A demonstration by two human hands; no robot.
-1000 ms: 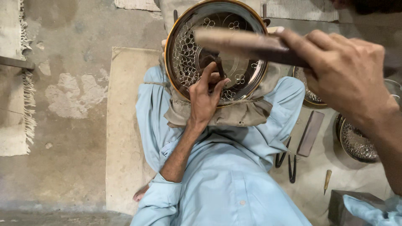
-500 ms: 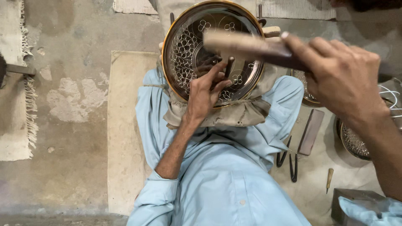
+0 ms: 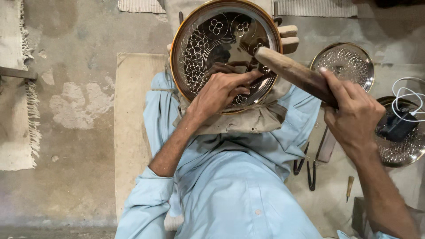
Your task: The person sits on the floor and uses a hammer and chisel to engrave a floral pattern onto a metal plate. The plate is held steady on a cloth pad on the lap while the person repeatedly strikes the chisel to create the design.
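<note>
Covering bare concrete floor (image 3: 75, 146), beige mat (image 3: 130, 132), fringed rug (image 3: 13, 110) left

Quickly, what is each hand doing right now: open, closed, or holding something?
Left hand: closed, pinching a thin tool against the engraved metal plate.
Right hand: closed around a wooden mallet, held over the plate.

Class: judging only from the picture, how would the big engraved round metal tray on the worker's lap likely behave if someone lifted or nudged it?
The tray looks like rigid sheet metal, so probably stiff. Its polished surface may be slippery. Propped tilted on the cloth pad, it could slide without the left hand.
</note>
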